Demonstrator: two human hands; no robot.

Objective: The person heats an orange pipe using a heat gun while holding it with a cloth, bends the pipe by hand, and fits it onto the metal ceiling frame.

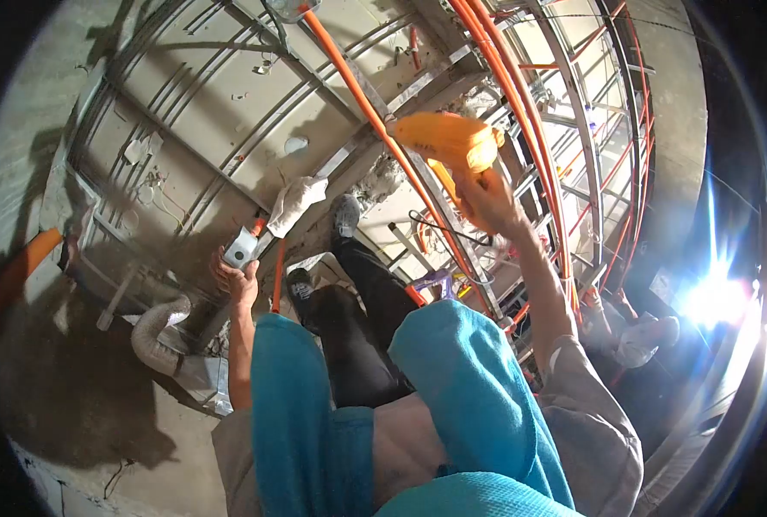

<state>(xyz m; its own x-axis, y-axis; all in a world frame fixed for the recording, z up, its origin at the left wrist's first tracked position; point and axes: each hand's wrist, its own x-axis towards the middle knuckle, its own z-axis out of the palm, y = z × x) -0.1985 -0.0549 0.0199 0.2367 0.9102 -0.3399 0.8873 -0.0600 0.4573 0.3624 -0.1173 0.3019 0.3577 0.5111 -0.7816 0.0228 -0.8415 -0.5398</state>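
Observation:
My left hand (238, 277) is closed around a small grey metal box (242, 247) with a round mark on its face. A short orange piece (259, 226) sits at the box's upper end. Close above it is a crumpled whitish cloth or glove (297, 205). My right hand (488, 200) is raised and gripping an orange-yellow pistol-shaped tool (448, 142); its exact kind is unclear. The tool's body points left, across an orange conduit (357, 82). My fingers partly hide its handle.
Metal framing (237, 164) and orange conduits (521, 95) surround me. A silver flexible duct (155, 340) lies at left. My shoes (345, 215) show between the bars. At right, another person (642, 336) is near a glaring light (717, 297). A teal towel (461, 362) hangs over me.

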